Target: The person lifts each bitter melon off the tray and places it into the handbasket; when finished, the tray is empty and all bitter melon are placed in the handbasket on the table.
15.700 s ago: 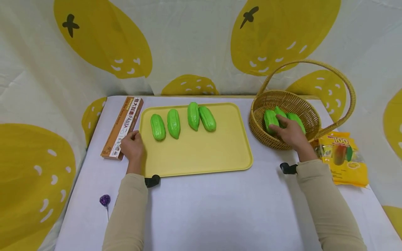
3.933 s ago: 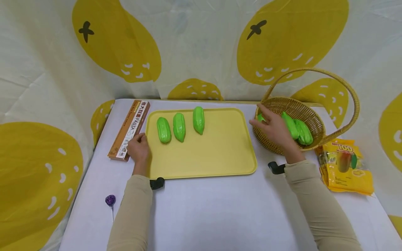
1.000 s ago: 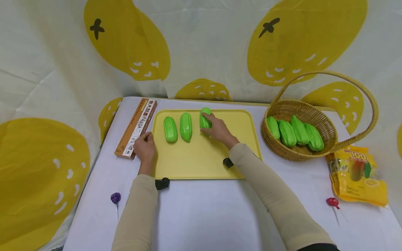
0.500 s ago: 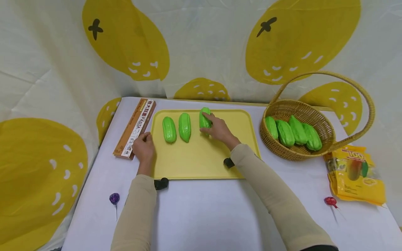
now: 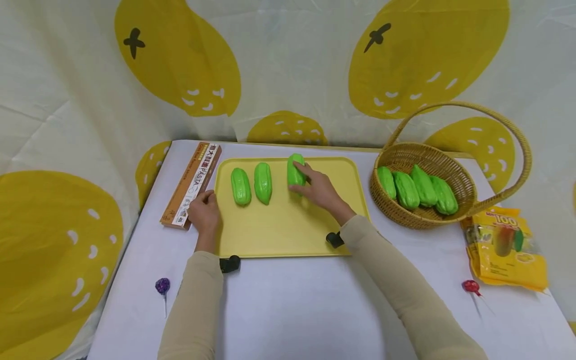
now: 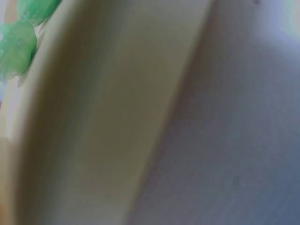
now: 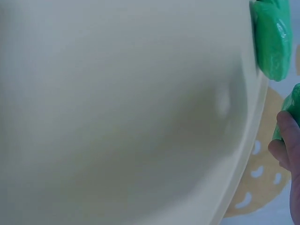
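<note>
My right hand [image 5: 320, 190] grips a ribbed green fruit [image 5: 295, 170], like a star fruit, over the back of the yellow tray [image 5: 279, 235]. The right wrist view shows fingers and thumb on this fruit at the right edge, partly out of frame. Two similar fruits, a left one [image 5: 241, 186] and a middle one [image 5: 263, 182], lie on the tray. My left hand [image 5: 205, 215] rests with loosely curled fingers at the tray's left edge, beside the pasta box [image 5: 191, 185]. Several green fruits [image 5: 424, 186] lie in the wicker basket [image 5: 400, 217] on the right.
The basket's tall handle [image 5: 513, 125] arches up and leans right. A yellow snack bag [image 5: 506, 250] lies in front of the basket. A red lollipop [image 5: 471, 287] is near it, and a purple lollipop [image 5: 163, 286] lies left of my left forearm. A patterned curtain hangs behind the table.
Since the earliest frame, one fruit has gone from the tray to the basket. My right hand has come from basket to tray and lifted another fruit slightly. The left hand stays put.
</note>
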`<state>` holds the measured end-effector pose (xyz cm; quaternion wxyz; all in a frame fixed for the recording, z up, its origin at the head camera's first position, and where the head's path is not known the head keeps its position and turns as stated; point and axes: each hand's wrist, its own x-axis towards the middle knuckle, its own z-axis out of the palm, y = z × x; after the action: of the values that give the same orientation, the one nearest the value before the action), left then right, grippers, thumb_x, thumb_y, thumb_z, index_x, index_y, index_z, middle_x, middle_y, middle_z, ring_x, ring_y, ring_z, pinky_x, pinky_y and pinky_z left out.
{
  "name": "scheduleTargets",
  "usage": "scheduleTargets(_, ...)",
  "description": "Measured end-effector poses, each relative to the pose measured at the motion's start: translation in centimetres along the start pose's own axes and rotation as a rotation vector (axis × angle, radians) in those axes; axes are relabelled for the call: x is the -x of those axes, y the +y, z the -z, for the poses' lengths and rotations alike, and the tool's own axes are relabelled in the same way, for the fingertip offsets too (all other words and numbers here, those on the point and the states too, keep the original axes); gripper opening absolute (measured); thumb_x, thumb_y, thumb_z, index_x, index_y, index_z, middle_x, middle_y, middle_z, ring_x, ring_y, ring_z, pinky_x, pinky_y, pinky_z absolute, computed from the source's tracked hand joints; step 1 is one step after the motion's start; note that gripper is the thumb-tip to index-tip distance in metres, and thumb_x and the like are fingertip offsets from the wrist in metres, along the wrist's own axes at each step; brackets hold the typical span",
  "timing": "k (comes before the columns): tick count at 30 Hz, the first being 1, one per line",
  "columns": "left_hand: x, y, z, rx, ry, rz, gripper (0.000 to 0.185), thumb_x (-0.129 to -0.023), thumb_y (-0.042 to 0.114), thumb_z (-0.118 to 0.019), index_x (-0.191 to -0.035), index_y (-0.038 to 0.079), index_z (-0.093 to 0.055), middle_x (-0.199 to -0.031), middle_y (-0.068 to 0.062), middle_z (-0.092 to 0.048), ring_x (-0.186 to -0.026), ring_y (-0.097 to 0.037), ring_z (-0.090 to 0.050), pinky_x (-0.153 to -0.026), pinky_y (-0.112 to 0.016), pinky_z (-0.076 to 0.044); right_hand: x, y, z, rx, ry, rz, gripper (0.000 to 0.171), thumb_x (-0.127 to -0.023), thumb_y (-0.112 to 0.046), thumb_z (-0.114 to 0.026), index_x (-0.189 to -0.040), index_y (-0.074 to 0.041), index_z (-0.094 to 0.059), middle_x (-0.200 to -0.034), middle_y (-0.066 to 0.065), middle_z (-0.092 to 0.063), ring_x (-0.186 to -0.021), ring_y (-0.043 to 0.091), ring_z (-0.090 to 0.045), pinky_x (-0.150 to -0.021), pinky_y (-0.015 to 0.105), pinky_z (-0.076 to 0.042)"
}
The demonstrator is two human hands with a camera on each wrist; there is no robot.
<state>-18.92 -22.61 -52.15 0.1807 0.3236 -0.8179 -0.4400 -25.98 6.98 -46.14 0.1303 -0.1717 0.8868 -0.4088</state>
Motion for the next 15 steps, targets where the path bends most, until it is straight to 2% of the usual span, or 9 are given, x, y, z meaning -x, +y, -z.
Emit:
scheduleTargets(5, 0.0, 0.0, 0.0, 0.008, -0.02, 0.017, 0.028, -0.103, 0.016, -0.058, -0.123, 0.004, -0.073, -0.122, -0.019, -0.073, -0.113, -0.038, -0.066, -0.102, -0.05, -0.051, 1.2, -0.3, 0.6, -0.01, 0.012, 0.029, 0.078, -0.095, -0.03, -0.073, -0.16, -0.021, -0.033, -0.167, 0.022, -0.021, -0.151, 0.037, -0.036, -0.118, 0.047, -0.041)
scheduleTargets(11, 0.1, 0.1, 0.1, 0.018, -0.033, 0.035, 0.029, -0.104, 0.017, -0.057, -0.125, 0.005, -0.072, -0.123, -0.019, -0.072, -0.112, -0.037, -0.066, -0.1, -0.049, -0.053, 2.8, -0.7, 1.7, -0.063, 0.027, 0.065, 0.077, -0.095, -0.028, -0.073, -0.16, -0.019, -0.033, -0.168, 0.021, -0.02, -0.155, 0.032, -0.028, -0.119, 0.045, -0.039)
scheduleTargets(15, 0.1, 0.2, 0.2, 0.017, -0.039, 0.038, 0.029, -0.104, 0.017, -0.057, -0.126, 0.005, -0.072, -0.124, -0.019, -0.072, -0.112, -0.036, -0.066, -0.1, -0.049, -0.053, 3.8, -0.6, 2.6, -0.096, 0.055, 0.077, 0.076, -0.095, -0.027, -0.073, -0.16, -0.019, -0.034, -0.168, 0.021, -0.02, -0.154, 0.031, -0.03, -0.119, 0.044, -0.041)
